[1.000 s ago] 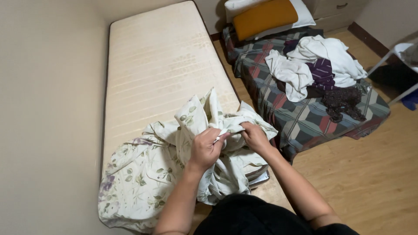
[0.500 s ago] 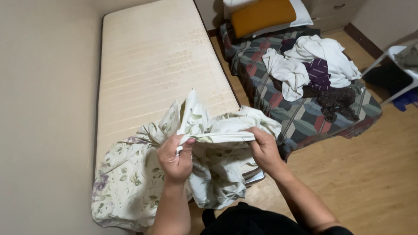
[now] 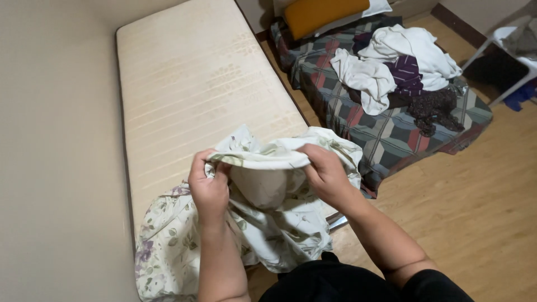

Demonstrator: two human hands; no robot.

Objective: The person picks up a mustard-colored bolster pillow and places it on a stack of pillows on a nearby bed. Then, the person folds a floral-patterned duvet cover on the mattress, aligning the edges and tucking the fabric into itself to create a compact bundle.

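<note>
Left hand (image 3: 210, 187), right hand (image 3: 326, 174) raised, pinching floral sheet (image 3: 268, 156) edge.

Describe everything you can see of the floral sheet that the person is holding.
The floral sheet is thin, off-white cloth printed with green leaves and small purple flowers. It is crumpled, not spread. The left hand and the right hand pinch one edge and stretch it between them, so a pocket opens and shows the plain inner side. The rest hangs down and lies bunched on the near end of the bare mattress, reaching its left edge by the wall.
</note>
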